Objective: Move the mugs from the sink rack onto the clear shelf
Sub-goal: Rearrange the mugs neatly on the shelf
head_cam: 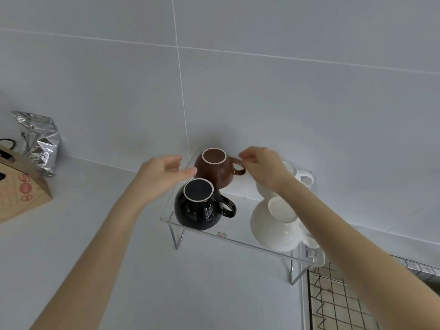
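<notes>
A clear shelf [235, 239] on thin metal legs stands against the wall. Upside down on it are a brown mug [217, 171] at the back left, a black mug [200, 208] in front of it, a white mug [276, 225] at the front right and another white mug [302, 177] behind, partly hidden by my right wrist. My left hand [162, 175] hovers open just left of the brown mug, thumb tip near its side. My right hand [262, 167] is at the brown mug's handle, fingertips pinched beside it; whether they grip it is unclear.
A wire sink rack [338, 303] lies at the lower right beside the shelf's leg. A crumpled silver foil bag [39, 141] and a brown paper bag [21, 189] stand on the counter at the left. The tiled wall rises directly behind the shelf.
</notes>
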A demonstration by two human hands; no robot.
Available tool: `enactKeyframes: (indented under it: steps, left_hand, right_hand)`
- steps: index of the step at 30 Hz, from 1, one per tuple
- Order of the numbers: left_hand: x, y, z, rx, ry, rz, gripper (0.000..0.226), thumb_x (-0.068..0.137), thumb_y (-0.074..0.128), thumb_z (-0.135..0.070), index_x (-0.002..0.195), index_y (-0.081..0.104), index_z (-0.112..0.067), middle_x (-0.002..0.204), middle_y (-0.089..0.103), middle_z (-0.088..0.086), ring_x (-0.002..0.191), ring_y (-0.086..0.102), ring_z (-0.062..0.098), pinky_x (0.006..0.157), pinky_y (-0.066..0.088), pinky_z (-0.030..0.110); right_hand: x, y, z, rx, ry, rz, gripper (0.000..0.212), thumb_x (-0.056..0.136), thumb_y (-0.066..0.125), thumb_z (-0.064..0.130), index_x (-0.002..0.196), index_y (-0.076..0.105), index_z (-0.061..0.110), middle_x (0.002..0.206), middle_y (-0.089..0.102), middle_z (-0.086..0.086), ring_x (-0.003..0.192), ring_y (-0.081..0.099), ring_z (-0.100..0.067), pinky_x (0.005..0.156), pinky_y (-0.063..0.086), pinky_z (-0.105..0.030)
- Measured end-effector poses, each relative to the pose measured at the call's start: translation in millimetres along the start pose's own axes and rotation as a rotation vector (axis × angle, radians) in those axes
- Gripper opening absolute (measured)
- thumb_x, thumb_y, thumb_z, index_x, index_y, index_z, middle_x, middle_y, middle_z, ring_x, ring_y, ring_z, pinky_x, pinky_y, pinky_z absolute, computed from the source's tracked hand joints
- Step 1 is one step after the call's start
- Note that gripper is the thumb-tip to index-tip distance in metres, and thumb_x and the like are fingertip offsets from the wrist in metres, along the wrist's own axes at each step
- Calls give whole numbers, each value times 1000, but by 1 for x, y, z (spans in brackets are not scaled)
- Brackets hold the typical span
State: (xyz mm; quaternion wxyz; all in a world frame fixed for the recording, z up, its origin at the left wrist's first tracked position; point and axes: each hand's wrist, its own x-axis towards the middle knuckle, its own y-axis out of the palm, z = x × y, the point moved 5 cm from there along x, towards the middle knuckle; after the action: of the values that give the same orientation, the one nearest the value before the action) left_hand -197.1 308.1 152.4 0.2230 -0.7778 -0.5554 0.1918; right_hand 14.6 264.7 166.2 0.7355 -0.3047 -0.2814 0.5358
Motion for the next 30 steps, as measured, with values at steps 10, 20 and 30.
enactKeyframes:
  steps: [10,20,30]
  left_hand:
    - [42,46,-25,101,99,8,30,74,70,-26,104,67,-20,93,69,3,88,58,14,70,35,15]
    - [55,52,-25,224,169,-55,36,66,77,-14,100,66,-7,99,72,14,94,62,28,87,47,29]
    - [57,48,-23,195,148,-11,44,66,77,-11,108,65,-11,103,72,14,99,64,28,93,48,33]
  right_hand:
    - [43,35,-31,-245,9,207,27,81,61,18,101,59,0,99,66,-21,87,57,-33,69,43,-36]
    - [37,28,-30,-151,13,184,16,71,61,3,84,69,0,71,60,-16,67,51,-27,48,35,-26]
    - [32,31,-30,-75,44,133,15,69,61,3,81,68,-3,70,61,-17,67,51,-26,48,35,-27]
